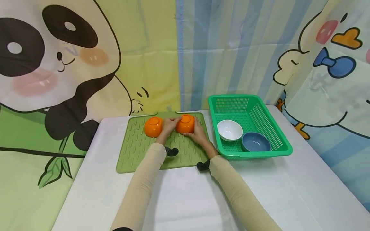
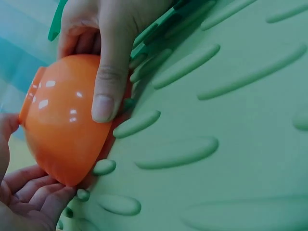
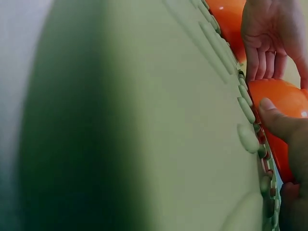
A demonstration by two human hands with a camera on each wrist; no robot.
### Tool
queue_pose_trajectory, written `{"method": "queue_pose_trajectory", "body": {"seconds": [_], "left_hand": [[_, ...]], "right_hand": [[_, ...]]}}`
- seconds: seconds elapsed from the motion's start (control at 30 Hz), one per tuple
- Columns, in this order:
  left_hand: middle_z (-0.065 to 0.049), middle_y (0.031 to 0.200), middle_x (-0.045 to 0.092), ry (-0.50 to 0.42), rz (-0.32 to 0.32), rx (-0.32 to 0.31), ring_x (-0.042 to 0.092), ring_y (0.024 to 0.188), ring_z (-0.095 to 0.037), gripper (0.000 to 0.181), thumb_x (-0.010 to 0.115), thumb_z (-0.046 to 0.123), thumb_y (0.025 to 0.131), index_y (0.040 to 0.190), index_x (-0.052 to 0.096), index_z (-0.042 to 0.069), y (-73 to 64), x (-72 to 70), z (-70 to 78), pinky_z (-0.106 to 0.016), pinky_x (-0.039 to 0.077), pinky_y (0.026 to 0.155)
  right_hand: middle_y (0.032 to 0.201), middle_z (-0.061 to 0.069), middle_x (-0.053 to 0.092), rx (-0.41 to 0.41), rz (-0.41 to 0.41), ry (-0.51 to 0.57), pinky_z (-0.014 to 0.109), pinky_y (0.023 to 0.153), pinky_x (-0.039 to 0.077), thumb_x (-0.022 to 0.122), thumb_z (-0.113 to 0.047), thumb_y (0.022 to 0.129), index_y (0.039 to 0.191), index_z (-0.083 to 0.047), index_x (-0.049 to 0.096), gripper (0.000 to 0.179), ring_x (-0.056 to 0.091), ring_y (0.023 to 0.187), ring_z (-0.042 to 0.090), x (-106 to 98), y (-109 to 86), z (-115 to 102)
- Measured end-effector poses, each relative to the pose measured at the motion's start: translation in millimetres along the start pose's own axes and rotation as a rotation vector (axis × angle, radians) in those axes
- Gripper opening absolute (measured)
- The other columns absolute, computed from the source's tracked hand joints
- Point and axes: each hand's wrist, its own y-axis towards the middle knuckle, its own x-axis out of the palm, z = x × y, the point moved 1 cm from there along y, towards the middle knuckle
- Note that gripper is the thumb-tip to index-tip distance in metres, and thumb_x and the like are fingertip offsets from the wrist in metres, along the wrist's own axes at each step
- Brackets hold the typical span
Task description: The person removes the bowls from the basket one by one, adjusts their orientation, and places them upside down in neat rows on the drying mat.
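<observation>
Upside down on the green drying mat (image 1: 133,157) is an orange bowl (image 1: 185,125), its rim down at the mat's ridges. My right hand (image 1: 198,133) grips it from the right, thumb on the near side and fingers around the far side. From the left, my left hand (image 1: 169,125) holds the same bowl, with fingers at the rim and thumb up at the foot ring, as the left wrist view shows on the bowl (image 2: 67,115). A second orange bowl (image 1: 153,127) sits inverted just left of my left hand.
To the right of the mat stands a green plastic basket (image 1: 284,149) with a white bowl (image 1: 230,130) and a blue-grey bowl (image 1: 256,142) inside. A white cloth covers the table (image 1: 185,195). Printed curtains (image 1: 156,64) hang behind it.
</observation>
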Motion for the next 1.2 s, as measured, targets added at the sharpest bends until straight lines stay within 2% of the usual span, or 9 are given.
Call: {"method": "queue_pose_trajectory", "body": {"seconds": [0.23,0.43,0.73,0.97,1.2], "left_hand": [[-0.011,0.105,0.066,0.061,0.001,0.032,0.063,0.081,-0.020,0.053,0.063,0.051,0.082,0.110,0.069,0.007,-3.4,2.7,3.1,-0.028,0.052,0.061],[-0.011,0.100,0.067,0.122,0.017,0.053,0.063,0.076,-0.019,0.052,0.059,0.051,0.085,0.109,0.069,0.007,-5.2,4.6,5.7,-0.027,0.051,0.059],[-0.011,0.096,0.069,0.176,0.026,0.044,0.064,0.075,-0.020,0.051,0.058,0.052,0.086,0.107,0.070,0.007,-5.9,5.3,8.8,-0.025,0.050,0.056],[-0.010,0.089,0.070,0.197,0.020,0.025,0.062,0.067,-0.018,0.052,0.057,0.053,0.086,0.108,0.070,0.008,-3.8,5.7,9.4,-0.023,0.043,0.050],[-0.011,0.104,0.067,0.245,0.031,0.052,0.063,0.084,-0.022,0.052,0.056,0.052,0.086,0.110,0.069,0.008,-8.3,4.2,14.8,-0.028,0.051,0.062]], "right_hand": [[0.146,0.024,0.021,0.016,-0.023,0.025,0.047,0.105,0.030,0.077,-0.020,0.076,0.145,0.005,0.009,0.100,0.033,0.128,0.038,0.9,0.0,2.5],[0.148,0.025,0.017,0.032,-0.037,0.029,0.047,0.107,0.028,0.075,-0.021,0.078,0.144,0.008,0.007,0.099,0.029,0.131,0.038,0.3,-0.1,3.0],[0.149,0.026,0.014,0.027,-0.046,0.027,0.048,0.107,0.027,0.074,-0.023,0.079,0.144,0.008,0.006,0.099,0.027,0.131,0.038,0.1,-0.2,4.5],[0.149,0.026,0.013,0.034,-0.048,0.005,0.046,0.108,0.026,0.074,-0.023,0.079,0.144,0.009,0.005,0.099,0.027,0.132,0.037,0.3,0.3,5.7],[0.147,0.027,0.016,0.037,-0.039,-0.032,0.045,0.107,0.028,0.074,-0.023,0.078,0.143,0.011,0.005,0.101,0.029,0.131,0.038,-0.2,1.2,5.1]]}}
